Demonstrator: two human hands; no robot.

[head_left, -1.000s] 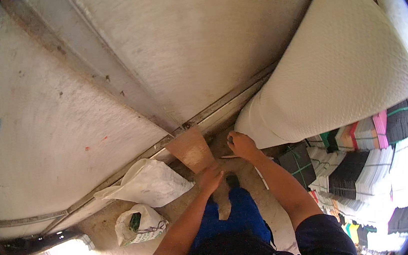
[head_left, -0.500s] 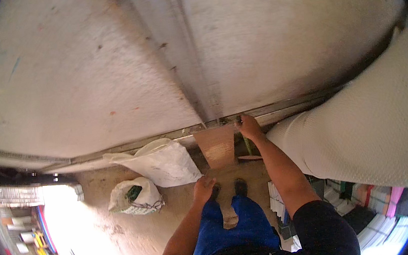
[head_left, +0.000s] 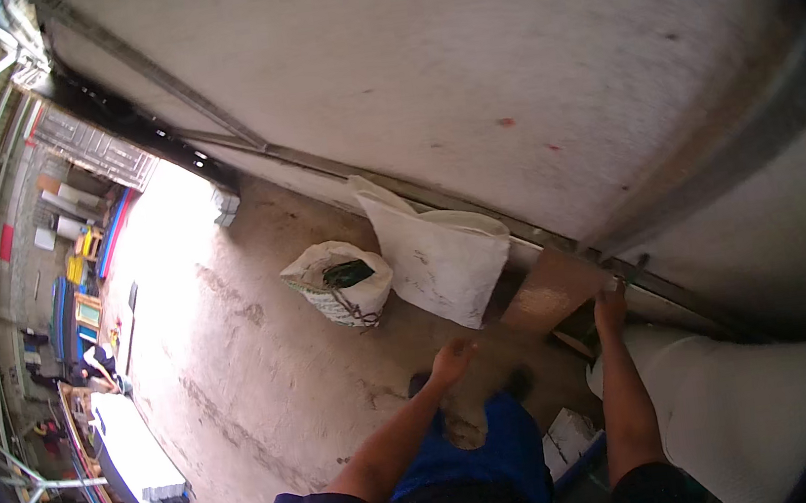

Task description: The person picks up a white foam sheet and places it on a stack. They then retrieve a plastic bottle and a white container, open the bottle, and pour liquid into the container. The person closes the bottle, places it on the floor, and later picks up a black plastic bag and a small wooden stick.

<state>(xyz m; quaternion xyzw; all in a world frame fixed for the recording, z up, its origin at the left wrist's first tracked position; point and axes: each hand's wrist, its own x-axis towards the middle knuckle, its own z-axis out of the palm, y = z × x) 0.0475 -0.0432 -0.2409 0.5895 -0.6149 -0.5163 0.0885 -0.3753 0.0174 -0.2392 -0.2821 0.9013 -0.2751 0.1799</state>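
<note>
My right hand reaches to the foot of the wall, beside the upper right corner of a shiny brown panel leaning there. Its fingers are closed at the ledge; what they grip is too small and blurred to make out. Low in front of me hangs my left hand, fingers loosely bent and apart, with nothing visible in it. The nearest thing on that side is a large white sack against the wall. Next to it stands a smaller open white sack with dark green material inside.
A tall pale wall rises ahead, with a ledge along its base. To my right lies a big white roll. White stacked sheets and a person are far left, beyond the concrete floor. Bright daylight falls through an opening.
My view has swung left, so the sacks and panel appear farther right and more of the hall shows. My right hand stays by the panel's upper corner; my left remains low.
</note>
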